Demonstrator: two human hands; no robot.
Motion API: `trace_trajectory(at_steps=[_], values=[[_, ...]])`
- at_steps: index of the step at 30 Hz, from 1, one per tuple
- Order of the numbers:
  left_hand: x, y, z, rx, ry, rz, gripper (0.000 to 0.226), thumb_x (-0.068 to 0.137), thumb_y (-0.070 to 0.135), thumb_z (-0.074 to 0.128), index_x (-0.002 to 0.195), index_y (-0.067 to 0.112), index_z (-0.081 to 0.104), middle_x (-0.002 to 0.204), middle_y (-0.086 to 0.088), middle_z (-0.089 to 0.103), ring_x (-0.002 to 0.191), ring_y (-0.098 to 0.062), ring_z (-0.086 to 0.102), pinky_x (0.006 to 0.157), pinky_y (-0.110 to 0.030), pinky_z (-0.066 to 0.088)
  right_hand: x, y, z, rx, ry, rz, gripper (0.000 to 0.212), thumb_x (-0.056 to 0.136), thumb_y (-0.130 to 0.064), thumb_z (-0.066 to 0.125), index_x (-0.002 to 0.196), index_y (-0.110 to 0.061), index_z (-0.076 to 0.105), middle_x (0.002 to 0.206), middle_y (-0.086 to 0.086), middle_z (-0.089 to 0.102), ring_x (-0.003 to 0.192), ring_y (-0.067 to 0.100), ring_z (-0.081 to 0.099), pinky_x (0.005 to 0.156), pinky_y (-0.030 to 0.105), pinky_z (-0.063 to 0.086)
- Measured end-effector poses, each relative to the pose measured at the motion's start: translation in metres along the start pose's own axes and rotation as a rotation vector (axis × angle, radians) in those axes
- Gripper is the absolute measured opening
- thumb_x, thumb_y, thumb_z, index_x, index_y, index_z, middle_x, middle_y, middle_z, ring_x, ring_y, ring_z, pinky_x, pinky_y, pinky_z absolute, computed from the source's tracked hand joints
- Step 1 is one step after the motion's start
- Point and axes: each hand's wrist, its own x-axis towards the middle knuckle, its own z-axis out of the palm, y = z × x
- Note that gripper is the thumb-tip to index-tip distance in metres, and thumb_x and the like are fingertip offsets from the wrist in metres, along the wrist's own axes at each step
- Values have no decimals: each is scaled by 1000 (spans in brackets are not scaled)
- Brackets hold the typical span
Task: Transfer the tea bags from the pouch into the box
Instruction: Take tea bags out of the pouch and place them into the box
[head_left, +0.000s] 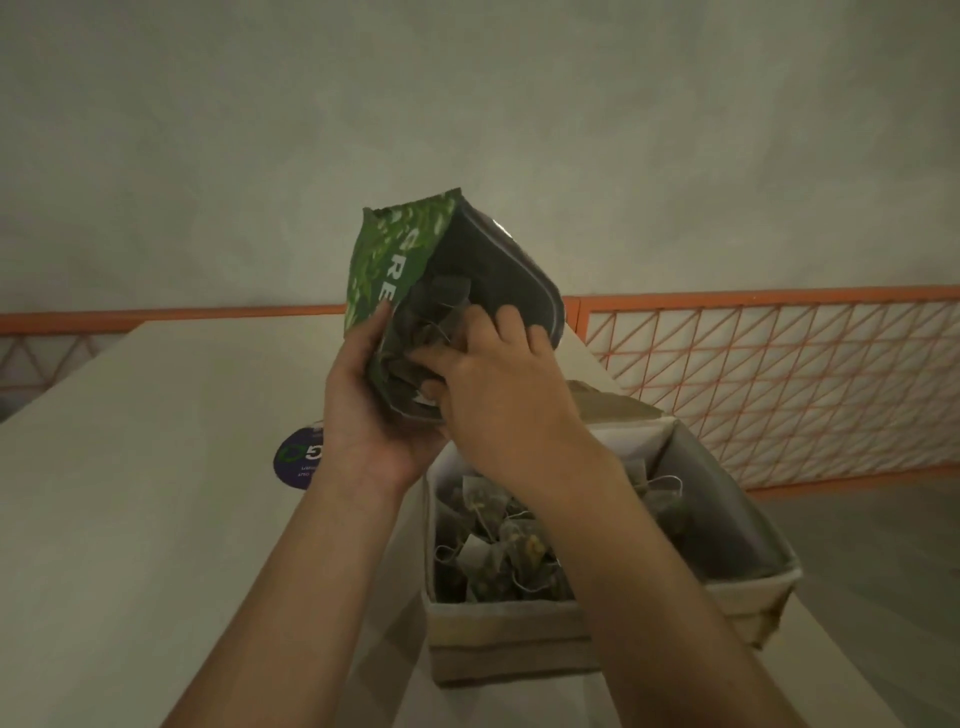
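A green printed pouch (395, 254) is held up above the table with its wide mouth facing me. My left hand (363, 400) grips its lower left side, thumb on the front panel. My right hand (493, 374) reaches into the mouth, its fingers curled among the tea bags in the pouch (441, 306). Below stands a beige fabric-lined box (509, 649) holding several tea bags (498, 545); my right forearm crosses over it.
The box sits on a pale table (156, 493) near its right edge. A dark round sticker or label (296, 460) lies on the table behind my left wrist. An orange wire-mesh railing (779, 374) runs along the right and back.
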Motion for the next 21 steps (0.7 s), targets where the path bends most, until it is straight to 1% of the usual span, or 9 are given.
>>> trace_trajectory(at_steps=[3, 4, 6, 8, 10, 12, 15, 17, 21], values=[[0, -3, 2, 21, 9, -15, 47, 97, 42, 51, 129, 11, 68, 136, -7, 64, 134, -23, 54, 119, -35, 34, -1, -1, 4, -35, 35, 45, 18, 86, -33, 63, 100, -28, 73, 114, 8, 54, 103, 29, 45, 86, 41, 39], [1, -3, 2, 27, 9, -18, 47, 97, 43, 51, 127, 12, 69, 134, -8, 66, 130, -23, 58, 114, -34, 40, -1, -1, 3, -36, 22, 44, 17, 85, -29, 63, 98, -25, 73, 114, 8, 53, 104, 29, 45, 86, 40, 39], [1, -5, 1, 40, 8, -3, 44, 98, 43, 48, 114, 12, 76, 119, -8, 73, 111, -24, 69, 96, -32, 53, 2, 3, -1, 10, -12, 18, 16, 85, -22, 62, 99, -20, 70, 116, 8, 52, 107, 28, 43, 89, 38, 38], [1, -6, 2, 37, -14, 16, 44, 94, 42, 49, 100, 12, 81, 110, -8, 75, 99, -24, 73, 88, -32, 56, 5, 10, -8, 195, -18, -1, 12, 86, -17, 62, 97, -19, 68, 112, 5, 55, 107, 24, 43, 89, 34, 40], [0, -6, 3, 31, -42, 38, 42, 87, 42, 53, 92, 12, 83, 107, -9, 76, 93, -24, 74, 83, -35, 59, 9, 17, -19, 488, 2, 46, 5, 89, -15, 63, 93, -17, 64, 102, 0, 60, 100, 17, 50, 81, 25, 44], [0, -8, 4, 32, -66, 38, 41, 85, 41, 54, 92, 13, 82, 110, -9, 75, 93, -25, 74, 81, -38, 61, 10, 24, -31, 715, 45, 117, 4, 93, -15, 61, 95, -18, 58, 94, -5, 63, 89, 10, 59, 71, 18, 49], [2, -10, 6, 18, -91, 6, 45, 97, 43, 46, 105, 13, 79, 117, -11, 72, 98, -28, 73, 79, -41, 61, 7, 33, -44, 895, 109, 181, 12, 92, -12, 63, 90, -19, 53, 88, -5, 65, 79, 8, 64, 62, 16, 53], [3, -12, 8, 11, -103, -23, 46, 99, 45, 44, 115, 14, 75, 127, -12, 69, 107, -31, 70, 85, -43, 60, 4, 41, -53, 983, 163, 204, 18, 89, -7, 66, 84, -19, 54, 87, 0, 67, 78, 13, 66, 64, 24, 57], [4, -16, 8, -12, -102, -60, 47, 99, 45, 44, 112, 15, 77, 131, -13, 67, 115, -33, 66, 97, -46, 55, -6, 53, -70, 1123, 359, 247, 16, 90, -6, 64, 85, -18, 54, 93, 10, 64, 88, 29, 66, 73, 50, 58]])
